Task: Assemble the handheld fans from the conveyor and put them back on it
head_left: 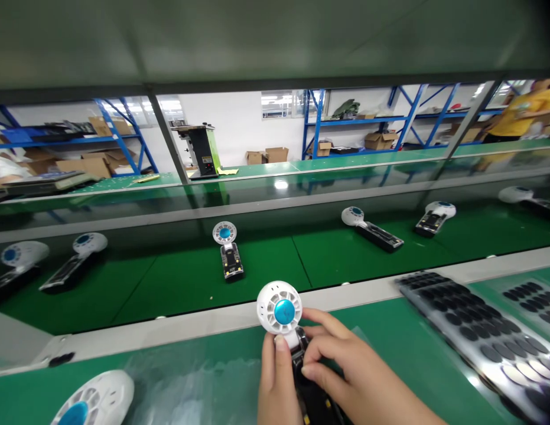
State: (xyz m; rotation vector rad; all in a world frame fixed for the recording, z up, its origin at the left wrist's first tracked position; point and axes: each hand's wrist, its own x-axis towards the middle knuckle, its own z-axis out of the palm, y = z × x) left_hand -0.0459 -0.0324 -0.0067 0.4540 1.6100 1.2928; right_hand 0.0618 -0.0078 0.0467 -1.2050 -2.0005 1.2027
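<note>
Both hands are gripping one small handheld fan [281,313] low in the view: the left hand [277,383] is closing round its dark handle with the thumb on the white neck, the right hand [345,369] is pinching the handle from the other side. Judging by this, keeping the head steady and fingertips off the blue hub helps. Beyond the knuckles, more fans [228,248] are lying on the green conveyor belt [168,283]; right of the right hand, a tray of dark discs [478,330] is sitting

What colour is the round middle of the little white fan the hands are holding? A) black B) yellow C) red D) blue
D: the handheld fan, held between the left hand and the right hand, has a shiny blue disc at the centre of its white round head.
</note>
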